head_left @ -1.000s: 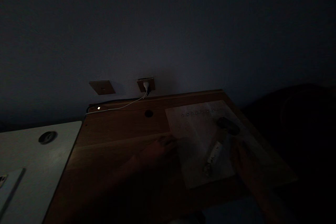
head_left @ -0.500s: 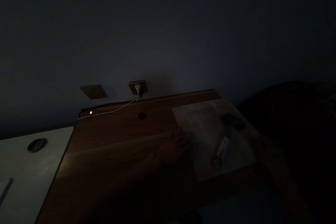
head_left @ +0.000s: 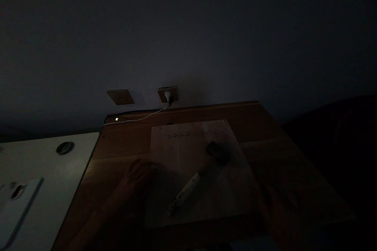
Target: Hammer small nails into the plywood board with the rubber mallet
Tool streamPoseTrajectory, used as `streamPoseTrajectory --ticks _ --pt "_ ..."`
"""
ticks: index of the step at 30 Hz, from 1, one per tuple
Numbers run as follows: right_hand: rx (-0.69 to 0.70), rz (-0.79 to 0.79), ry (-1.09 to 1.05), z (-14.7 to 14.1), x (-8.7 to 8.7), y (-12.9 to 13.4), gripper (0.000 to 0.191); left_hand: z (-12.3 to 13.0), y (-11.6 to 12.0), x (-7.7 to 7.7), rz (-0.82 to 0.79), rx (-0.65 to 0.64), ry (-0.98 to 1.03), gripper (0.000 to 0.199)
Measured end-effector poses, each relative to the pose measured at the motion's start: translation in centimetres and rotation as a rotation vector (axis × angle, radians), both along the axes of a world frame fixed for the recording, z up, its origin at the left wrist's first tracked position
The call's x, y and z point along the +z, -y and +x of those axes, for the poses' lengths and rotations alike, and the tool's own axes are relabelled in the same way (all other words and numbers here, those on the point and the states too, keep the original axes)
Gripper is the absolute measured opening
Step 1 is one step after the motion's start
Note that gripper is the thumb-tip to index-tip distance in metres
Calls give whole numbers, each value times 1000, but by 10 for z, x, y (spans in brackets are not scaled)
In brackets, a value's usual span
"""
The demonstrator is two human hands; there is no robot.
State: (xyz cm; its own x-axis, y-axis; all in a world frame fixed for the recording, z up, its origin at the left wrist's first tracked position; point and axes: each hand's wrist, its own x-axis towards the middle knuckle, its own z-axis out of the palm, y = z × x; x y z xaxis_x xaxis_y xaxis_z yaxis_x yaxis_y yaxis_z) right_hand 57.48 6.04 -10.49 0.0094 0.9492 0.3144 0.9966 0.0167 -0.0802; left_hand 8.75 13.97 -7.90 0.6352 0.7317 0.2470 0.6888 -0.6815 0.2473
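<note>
1. Right hand (head_left: 275, 206) is lying near the board's (head_left: 175, 157) right edge, left hand (head_left: 138, 174) at its left; grips I cannot tell.
2. Probably stiff, the board is resting on the table (head_left: 118, 149); side edges suit holding.
3. Likely head-heavy, a hammer (head_left: 191, 183) is lying on it.

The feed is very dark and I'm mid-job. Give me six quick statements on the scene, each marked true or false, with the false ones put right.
1. The hammer lies on the pale board. True.
2. The left hand is wrapped around the hammer. False: it is at the board's left edge.
3. The right hand is near the board's right edge. True.
4. The row of small dots runs along the board's near edge. False: it runs near the far edge.
5. A white plug sits in the wall outlet. True.
6. The white tabletop is at the picture's right. False: it is at the left.
</note>
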Motion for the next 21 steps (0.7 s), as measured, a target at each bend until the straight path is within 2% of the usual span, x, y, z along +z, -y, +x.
streamPoseTrajectory --ticks 2,5,7,9,11,13,16,21 --pt "-22 40 -94 -15 9 -16 35 -23 7 5 -31 37 16 36" --pt "-52 45 -190 -38 21 -62 36 -36 1 12 -101 136 37 33" --pt "-10 15 -299 -59 25 -102 35 -33 -17 13 -123 243 63 32" --pt "134 -38 -357 -82 26 -144 36 -24 -43 9 -110 325 100 35" --pt "258 -145 -351 -103 23 -180 35 -13 -71 5 -87 325 151 35" --pt "329 -180 -331 -118 20 -207 30 -2 -94 3 -117 277 178 32" --pt "415 -216 -304 -127 17 -227 22 8 -113 6 -225 192 167 30" --pt "491 -234 -294 -127 20 -227 27 9 -118 13 -282 173 159 34"
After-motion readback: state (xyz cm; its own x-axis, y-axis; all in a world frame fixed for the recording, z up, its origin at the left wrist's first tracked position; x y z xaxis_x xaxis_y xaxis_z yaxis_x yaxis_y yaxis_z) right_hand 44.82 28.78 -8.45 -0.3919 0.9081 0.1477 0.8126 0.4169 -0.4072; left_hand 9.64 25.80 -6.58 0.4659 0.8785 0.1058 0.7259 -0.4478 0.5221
